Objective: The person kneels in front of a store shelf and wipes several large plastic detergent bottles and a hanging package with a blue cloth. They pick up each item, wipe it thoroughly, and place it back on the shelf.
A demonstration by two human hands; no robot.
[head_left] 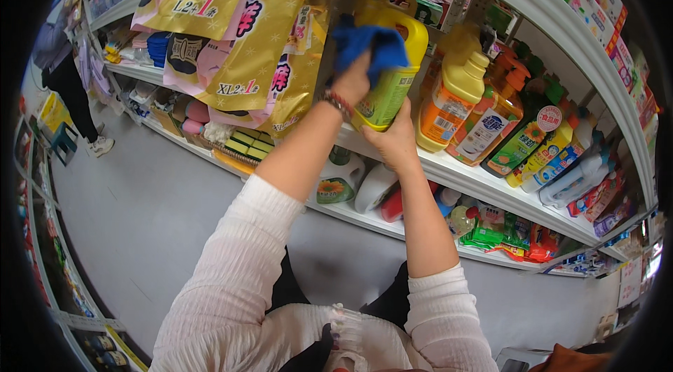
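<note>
A blue cloth (383, 48), blurred, is bunched in my left hand (353, 83) against the upper part of a yellow-green plastic jug (393, 90). That wrist wears a beaded bracelet (339, 104). My right hand (395, 135) grips the jug near its base, thumb and fingers around the lower edge. The jug tilts at the front of the white shelf (447, 167), its moulded handle upward and its label partly showing. To its right stands a capless yellow bottle (456, 101) with an orange label. Beyond it is an amber pump bottle (489, 122).
Gold and pink packets (252, 61) hang at the left, close to my left forearm. White detergent jugs (340, 177) and bagged goods (505, 230) fill the lower shelf. Yellow sponges (250, 143) lie in a basket. Another person (65, 77) stands in the aisle at far left.
</note>
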